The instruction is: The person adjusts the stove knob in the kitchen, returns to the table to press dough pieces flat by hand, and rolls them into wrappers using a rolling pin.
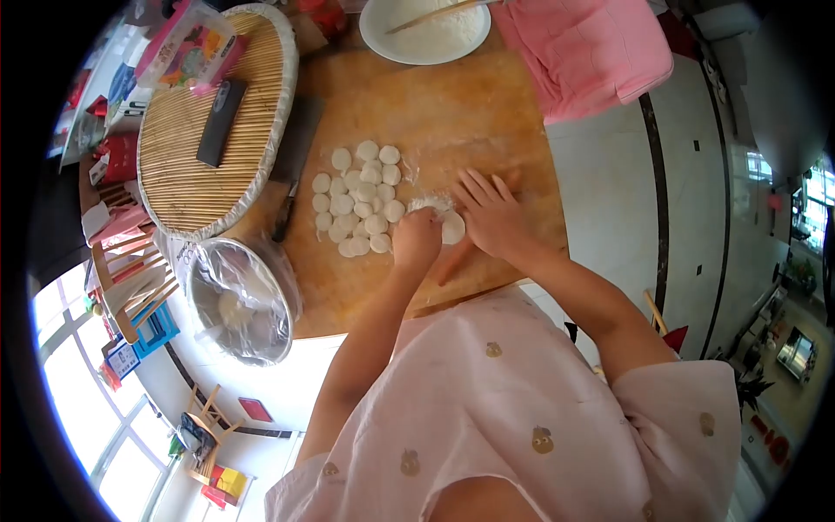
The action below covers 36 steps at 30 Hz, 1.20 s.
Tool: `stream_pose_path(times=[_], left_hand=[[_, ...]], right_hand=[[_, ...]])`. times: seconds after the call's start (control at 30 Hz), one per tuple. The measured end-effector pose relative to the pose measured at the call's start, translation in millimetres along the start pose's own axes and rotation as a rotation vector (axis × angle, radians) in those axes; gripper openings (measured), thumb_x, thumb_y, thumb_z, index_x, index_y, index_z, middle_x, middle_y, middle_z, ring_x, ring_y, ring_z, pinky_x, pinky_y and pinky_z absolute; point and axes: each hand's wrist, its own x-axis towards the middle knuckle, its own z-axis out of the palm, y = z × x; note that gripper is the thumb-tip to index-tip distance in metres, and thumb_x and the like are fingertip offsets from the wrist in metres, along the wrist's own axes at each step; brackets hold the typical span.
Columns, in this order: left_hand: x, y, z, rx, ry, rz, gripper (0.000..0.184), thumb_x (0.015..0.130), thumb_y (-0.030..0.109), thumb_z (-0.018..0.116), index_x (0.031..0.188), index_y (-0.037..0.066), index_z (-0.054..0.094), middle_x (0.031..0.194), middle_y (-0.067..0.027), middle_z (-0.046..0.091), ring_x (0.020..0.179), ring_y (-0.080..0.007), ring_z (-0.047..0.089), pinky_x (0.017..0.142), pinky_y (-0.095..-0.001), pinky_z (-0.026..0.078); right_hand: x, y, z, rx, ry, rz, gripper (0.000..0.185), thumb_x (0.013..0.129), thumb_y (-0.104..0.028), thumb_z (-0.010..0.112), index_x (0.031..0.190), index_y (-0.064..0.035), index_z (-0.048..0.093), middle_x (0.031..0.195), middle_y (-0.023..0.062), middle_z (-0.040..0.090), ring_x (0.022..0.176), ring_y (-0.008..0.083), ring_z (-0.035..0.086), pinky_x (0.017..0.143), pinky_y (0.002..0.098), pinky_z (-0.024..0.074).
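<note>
My left hand [417, 239] is closed, its fingers pinching the left edge of a flat round dough wrapper [453, 228] on the wooden board [435, 104]. My right hand [489, 213] lies palm down over a wooden rolling pin [455, 261], fingers stretched out. The pin slants just right of the wrapper, its middle hidden beneath that hand. Loose flour [432, 202] is scattered above my left hand. To the left, several small flattened dough pieces [369, 176] sit close together on the board.
A white bowl [374, 39] of flour with a wooden stick stands at the far edge. A cleaver [298, 143] lies on the left, beside a round slatted tray [174, 165]. Nearer is a plastic-covered metal bowl [283, 296]. Pink fabric [600, 61] borders the right corner.
</note>
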Motion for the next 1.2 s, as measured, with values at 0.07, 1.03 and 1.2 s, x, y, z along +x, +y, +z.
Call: stream_pose_path(times=[0.07, 1.03, 1.2], left_hand=[[-3, -10, 1, -0.183, 0.011, 0.01, 0.019, 0.085, 0.019, 0.067, 0.093, 0.002, 0.072, 0.095, -0.0196, 0.073, 0.09, -0.0399, 0.069, 0.078, -0.0469, 0.056], [-17, -10, 4, -0.183, 0.01, -0.012, 0.028, 0.087, 0.031, 0.07, 0.091, 0.004, 0.076, 0.083, -0.0192, 0.072, 0.082, -0.038, 0.069, 0.074, -0.046, 0.055], [-9, 28, -16, 0.089, -0.058, -0.101, 0.027, 0.086, 0.031, 0.071, 0.091, 0.004, 0.076, 0.081, -0.0183, 0.072, 0.078, -0.0367, 0.07, 0.071, -0.0454, 0.055]], right_hand=[[-6, 1, -8, -0.017, -0.052, 0.003, 0.05, 0.098, -0.027, 0.054, 0.146, -0.0114, 0.053, 0.156, 0.0127, 0.046, 0.147, 0.0248, 0.038, 0.12, 0.052, 0.0239], [13, -14, -5, 0.02, 0.004, 0.019, 0.05, 0.098, -0.024, 0.052, 0.146, -0.0077, 0.053, 0.157, 0.0112, 0.044, 0.149, 0.0245, 0.036, 0.12, 0.0521, 0.0279], [61, -30, 7, 0.078, 0.129, 0.038, 0.051, 0.098, -0.022, 0.053, 0.147, -0.0088, 0.051, 0.158, 0.0114, 0.044, 0.149, 0.0256, 0.036, 0.119, 0.052, 0.0287]])
